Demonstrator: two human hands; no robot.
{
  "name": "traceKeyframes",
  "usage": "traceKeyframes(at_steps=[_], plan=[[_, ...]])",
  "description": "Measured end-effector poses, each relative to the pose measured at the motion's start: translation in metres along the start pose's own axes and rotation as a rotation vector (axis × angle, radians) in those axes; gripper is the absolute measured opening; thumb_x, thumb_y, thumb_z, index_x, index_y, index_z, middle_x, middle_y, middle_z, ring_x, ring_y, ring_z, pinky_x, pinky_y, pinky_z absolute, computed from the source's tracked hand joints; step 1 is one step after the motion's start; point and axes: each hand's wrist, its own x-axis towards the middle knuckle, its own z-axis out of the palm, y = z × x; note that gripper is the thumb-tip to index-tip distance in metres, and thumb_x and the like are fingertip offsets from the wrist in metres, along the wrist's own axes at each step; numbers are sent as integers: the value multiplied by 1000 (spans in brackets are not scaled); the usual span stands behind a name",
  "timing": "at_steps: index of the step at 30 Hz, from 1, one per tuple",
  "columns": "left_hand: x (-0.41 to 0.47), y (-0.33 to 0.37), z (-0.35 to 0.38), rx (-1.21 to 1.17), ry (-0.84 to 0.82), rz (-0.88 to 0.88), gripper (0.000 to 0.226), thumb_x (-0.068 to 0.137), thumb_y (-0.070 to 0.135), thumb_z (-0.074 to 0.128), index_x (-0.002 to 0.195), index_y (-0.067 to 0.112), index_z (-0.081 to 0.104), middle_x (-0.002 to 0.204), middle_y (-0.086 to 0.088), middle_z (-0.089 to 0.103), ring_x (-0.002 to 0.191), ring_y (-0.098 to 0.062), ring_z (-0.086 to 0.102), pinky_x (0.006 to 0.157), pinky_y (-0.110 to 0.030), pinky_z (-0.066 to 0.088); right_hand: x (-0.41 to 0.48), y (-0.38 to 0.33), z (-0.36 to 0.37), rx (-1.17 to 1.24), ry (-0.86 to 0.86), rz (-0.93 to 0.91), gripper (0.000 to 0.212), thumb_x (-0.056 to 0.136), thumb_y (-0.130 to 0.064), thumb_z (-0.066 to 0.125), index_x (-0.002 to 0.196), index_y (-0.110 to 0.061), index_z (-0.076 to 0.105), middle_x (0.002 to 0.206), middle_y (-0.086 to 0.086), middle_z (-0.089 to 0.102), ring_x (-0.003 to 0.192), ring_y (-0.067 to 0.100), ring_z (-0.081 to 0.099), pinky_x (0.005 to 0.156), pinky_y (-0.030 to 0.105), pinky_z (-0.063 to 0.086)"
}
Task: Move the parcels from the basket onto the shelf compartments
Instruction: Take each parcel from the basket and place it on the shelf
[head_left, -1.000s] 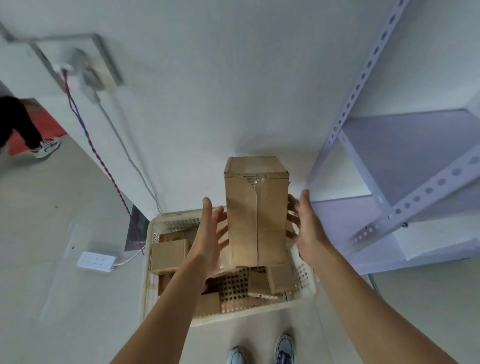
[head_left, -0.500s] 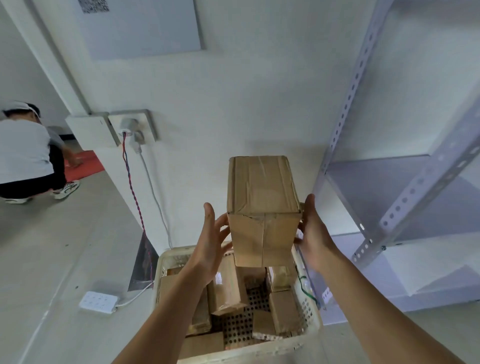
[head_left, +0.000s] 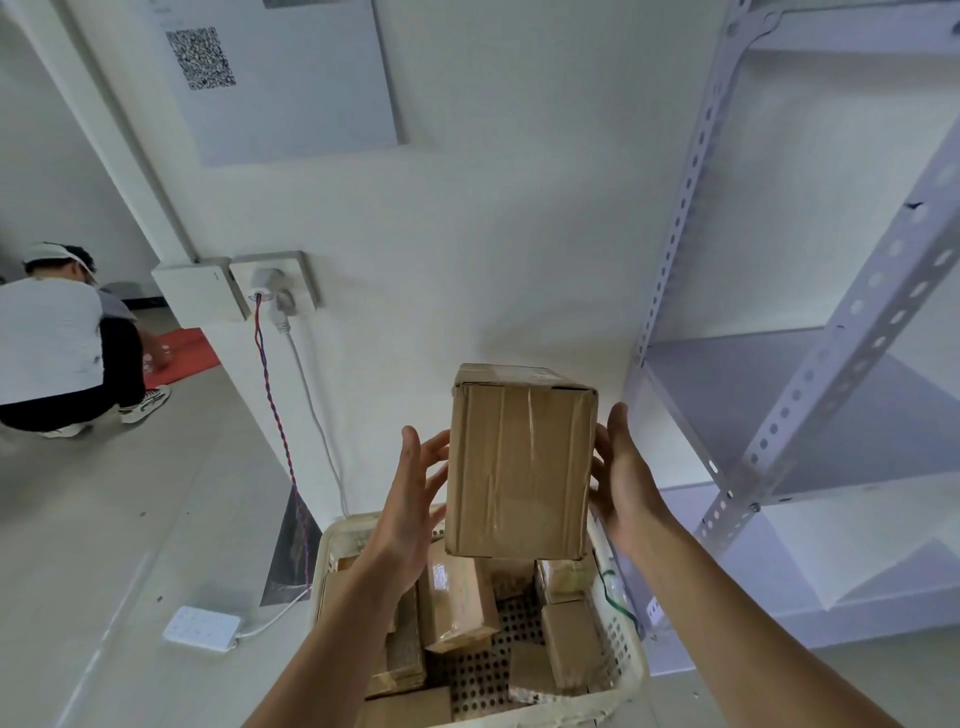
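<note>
A tall brown cardboard parcel (head_left: 519, 467) sealed with clear tape hangs upright above the basket. My left hand (head_left: 410, 509) grips its left side and my right hand (head_left: 623, 483) grips its right side, fingers wrapping behind it. Below stands the white perforated basket (head_left: 332, 540) with several smaller cardboard parcels (head_left: 454, 597) lying in it. To the right is the white metal shelf (head_left: 779, 395); its middle compartment sits level with the held parcel and shows nothing on its board.
A shelf upright (head_left: 675, 208) stands just right of the parcel. Cables (head_left: 275, 410) run from a wall socket (head_left: 272, 283) down to a power strip (head_left: 202, 629) on the floor, left of the basket. A person (head_left: 57, 338) crouches at far left.
Both hands have lifted the parcel higher above the basket and tipped it so its long taped face now fronts me. My view has risen, showing more of the wall and shelf.
</note>
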Motion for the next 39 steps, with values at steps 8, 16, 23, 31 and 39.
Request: traceKeyframes(at_steps=[8, 16, 23, 31, 39], plan=[[2, 3, 2, -2, -54, -16, 96, 80, 97, 31, 153, 39, 56, 154, 12, 59, 152, -13, 43, 130, -55, 21, -12, -12, 9, 5, -48, 18, 80, 90, -86, 31, 122, -28, 77, 122, 9, 77, 119, 28, 71, 110, 49, 50], [1, 8, 6, -2, -48, 19, 82, 87, 94, 31, 149, 46, 57, 152, 16, 61, 150, -14, 45, 128, -61, 23, -17, -18, 13, 70, -49, -23, 75, 94, -77, 34, 133, -24, 70, 126, 10, 75, 122, 32, 69, 110, 58, 50], [0, 9, 4, 16, -48, 47, 77, 86, 91, 30, 146, 52, 59, 155, 22, 55, 151, -9, 42, 129, -62, 20, -19, -19, 21, 11, -22, -41, 75, 88, -80, 33, 129, -29, 69, 122, 4, 78, 122, 28, 69, 109, 56, 51], [-3, 10, 2, 9, -61, 78, 71, 96, 83, 32, 155, 47, 48, 154, 20, 56, 148, -8, 46, 125, -51, 33, -26, -18, 31, 35, -24, -70, 78, 87, -78, 34, 142, -31, 61, 131, 1, 74, 128, 24, 65, 114, 52, 47], [-15, 5, 8, 42, -117, 119, 83, 89, 89, 29, 160, 47, 40, 161, 18, 51, 153, -11, 41, 128, -51, 28, -45, -15, 34, 91, -49, -89, 81, 87, -80, 32, 143, -28, 60, 131, 5, 74, 127, 29, 67, 109, 53, 51]])
